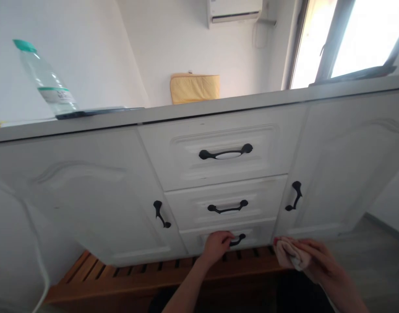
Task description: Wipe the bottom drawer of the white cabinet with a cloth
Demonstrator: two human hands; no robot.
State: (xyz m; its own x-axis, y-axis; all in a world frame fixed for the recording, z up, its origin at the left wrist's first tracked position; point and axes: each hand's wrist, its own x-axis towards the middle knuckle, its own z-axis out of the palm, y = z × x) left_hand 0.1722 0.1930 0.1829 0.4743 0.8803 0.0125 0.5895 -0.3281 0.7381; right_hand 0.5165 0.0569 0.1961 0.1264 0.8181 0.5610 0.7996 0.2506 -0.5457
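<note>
My left hand (217, 245) is at the bottom drawer of a white cabinet, its fingers closed around the left part of the dark drawer handle (240, 239). The bottom drawer (263, 230) sits flush with the cabinet front. In my right hand (318, 256) is a bunched, pale pinkish cloth (292, 255), close to the lower edge of the right cabinet door (333, 191). Above my left hand are the middle drawer (189, 213) and the top drawer (160, 165), both closed, with matching dark handles.
A slatted wooden bench (128, 282) stands low in front of the cabinet. On the cabinet top (173, 111) are a plastic bottle with a green cap (49, 78) and a dark flat object (88, 113). A white cable (39, 256) hangs at left.
</note>
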